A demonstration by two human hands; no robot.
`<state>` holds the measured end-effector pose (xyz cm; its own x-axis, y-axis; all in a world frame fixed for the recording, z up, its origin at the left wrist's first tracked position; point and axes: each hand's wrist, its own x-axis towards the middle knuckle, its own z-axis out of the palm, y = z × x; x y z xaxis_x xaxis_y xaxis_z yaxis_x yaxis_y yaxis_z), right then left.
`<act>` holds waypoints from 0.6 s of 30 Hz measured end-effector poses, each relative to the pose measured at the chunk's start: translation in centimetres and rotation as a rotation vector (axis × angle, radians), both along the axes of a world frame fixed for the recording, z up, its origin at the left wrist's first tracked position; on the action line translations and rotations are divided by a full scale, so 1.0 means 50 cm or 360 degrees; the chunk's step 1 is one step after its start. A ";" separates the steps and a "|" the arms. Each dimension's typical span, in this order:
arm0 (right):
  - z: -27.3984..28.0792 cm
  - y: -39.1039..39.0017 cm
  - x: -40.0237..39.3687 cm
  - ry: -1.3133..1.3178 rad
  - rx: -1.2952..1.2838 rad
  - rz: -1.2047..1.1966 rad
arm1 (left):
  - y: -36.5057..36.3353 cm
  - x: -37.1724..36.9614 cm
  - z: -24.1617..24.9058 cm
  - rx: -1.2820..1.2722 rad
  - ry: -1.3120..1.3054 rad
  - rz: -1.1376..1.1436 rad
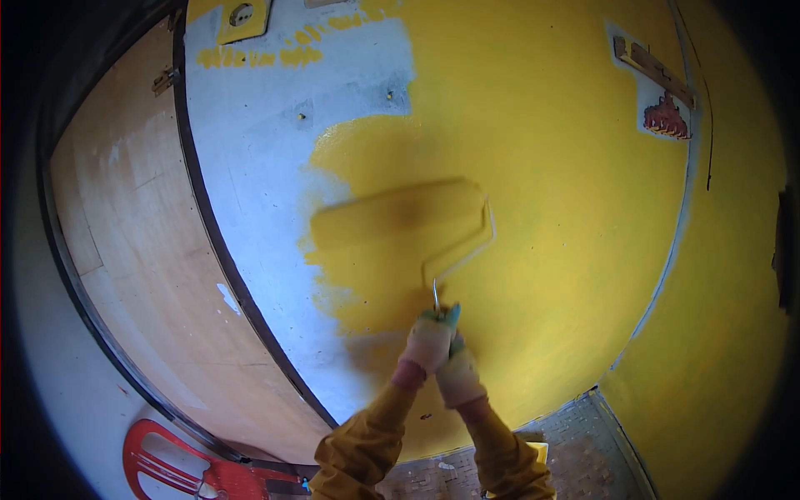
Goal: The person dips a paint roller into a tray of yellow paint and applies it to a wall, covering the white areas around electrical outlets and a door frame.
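A paint roller (392, 215) with a long yellow-coated sleeve lies against the wall, its bent wire frame reaching down to the handle. Both hands wear pale gloves with greenish fingers. My left hand (428, 343) is closed round the upper part of the handle. Just below it and to the right, my right hand (461, 377) is also closed on the handle, which the gloves mostly hide. Around the roller the wall (533, 250) is yellow, with glossy wet-looking paint above it. A pale whitish patch (250, 158) of wall shows to the left, its border with the yellow uneven.
A wooden door (133, 192) in a dark frame stands at left, with a red plastic chair (167, 454) below it. A socket (242, 15) is at upper left. A wooden coat rack (654, 68) hangs upper right, near the corner. Patterned floor (583, 450) shows below.
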<state>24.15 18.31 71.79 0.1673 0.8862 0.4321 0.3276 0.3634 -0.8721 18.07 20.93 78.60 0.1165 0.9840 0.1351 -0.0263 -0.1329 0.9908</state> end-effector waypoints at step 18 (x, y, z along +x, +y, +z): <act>-0.252 -0.130 -0.016 -0.0188 -0.0630 -0.0148 | -0.075 -0.014 -0.346 -0.0364 0.0079 -0.0007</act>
<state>23.33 11.81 59.17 0.2241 0.9711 0.0821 0.4495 -0.0282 -0.8929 17.38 17.18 61.30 0.1220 0.9877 -0.0974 0.0229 0.0953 0.9952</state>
